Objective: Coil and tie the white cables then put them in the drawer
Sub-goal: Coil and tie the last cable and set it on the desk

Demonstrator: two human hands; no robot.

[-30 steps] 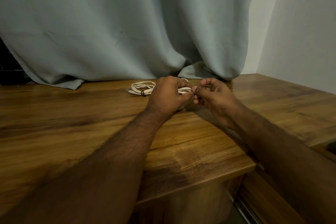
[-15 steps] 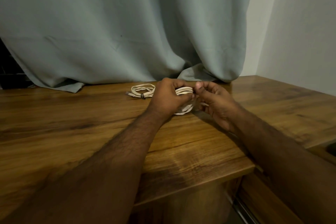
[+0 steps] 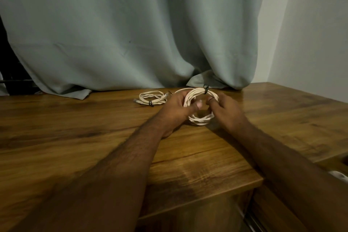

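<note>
**Two hands on one white coil, a second coil lying tied beside it**

You face a wide grey-green curtain (image 3: 131, 30) that hangs down onto the back of a wooden tabletop (image 3: 75, 137). A pale wall (image 3: 310, 34) stands to the right of the curtain. Both your bare forearms reach forward over the wood.

Your left hand (image 3: 177, 107) is closed around the left side of a white cable coil (image 3: 200, 118), thumb pressed across the strands. Your right hand (image 3: 226, 109) grips the right side of the same coil, fingers curled over it. The coil stands tilted up between the two hands, its lower loop touching the tabletop.

A dark tie (image 3: 206, 88) wraps the top of that held coil, its short ends sticking up.

Just to the left of your left hand, a second white cable coil (image 3: 151, 98) lies flat on the wood, near the curtain hem. A small dark tie (image 3: 150, 103) binds its near edge.
</note>
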